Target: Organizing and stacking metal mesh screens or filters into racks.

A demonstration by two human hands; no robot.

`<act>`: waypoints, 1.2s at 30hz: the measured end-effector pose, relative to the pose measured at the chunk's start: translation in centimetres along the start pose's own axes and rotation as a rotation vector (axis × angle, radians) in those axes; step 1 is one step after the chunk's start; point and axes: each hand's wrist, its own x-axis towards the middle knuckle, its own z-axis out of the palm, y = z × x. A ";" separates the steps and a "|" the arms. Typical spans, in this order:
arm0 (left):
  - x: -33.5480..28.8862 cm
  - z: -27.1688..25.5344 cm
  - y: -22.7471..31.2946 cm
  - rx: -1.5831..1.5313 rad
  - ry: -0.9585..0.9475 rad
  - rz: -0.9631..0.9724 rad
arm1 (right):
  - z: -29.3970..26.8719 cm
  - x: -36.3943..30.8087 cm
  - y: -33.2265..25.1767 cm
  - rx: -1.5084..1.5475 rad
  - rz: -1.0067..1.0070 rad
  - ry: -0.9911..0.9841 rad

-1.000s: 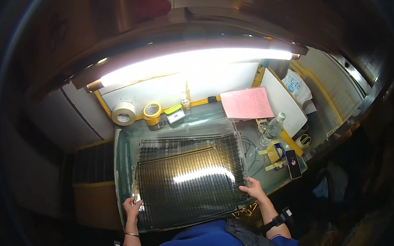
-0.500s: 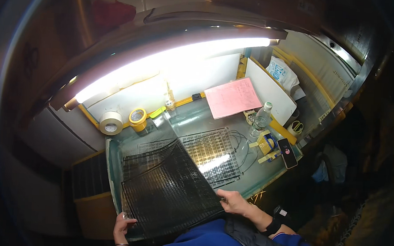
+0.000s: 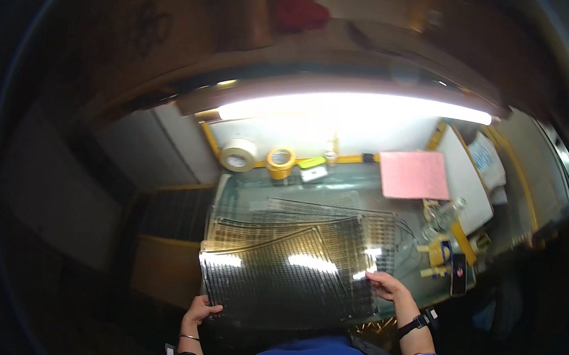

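A large dark, shiny film sheet (image 3: 273,291) with a fine grid pattern is held tilted and slightly bowed over the table, its far edge curving upward. My left hand (image 3: 201,309) pinches its near left edge, thumb on top. At the right edge, my right hand (image 3: 386,286) grips it, with the fingertips partly hidden by glare and blur. Beneath and beyond lies another grid-patterned sheet (image 3: 383,236), partly covered. Whether I hold one layer or more, I cannot tell.
A lit tube lamp (image 3: 357,108) spans the back above the glass-topped table (image 3: 252,192). Along the back are a white tape roll (image 3: 238,145), a yellow tape roll (image 3: 278,172) and pink paper (image 3: 413,175). A clear bottle (image 3: 446,215) and a phone (image 3: 459,275) are at right.
The view has turned, shifting the table rightward in the picture. The held sheet is more level and catches bright reflections. My right hand has moved to a farther place on its right edge.
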 end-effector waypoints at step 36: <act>-24.2 -40.3 -28.0 -0.615 0.745 -0.037 | 62.0 13.8 19.8 -1.128 -0.351 -0.637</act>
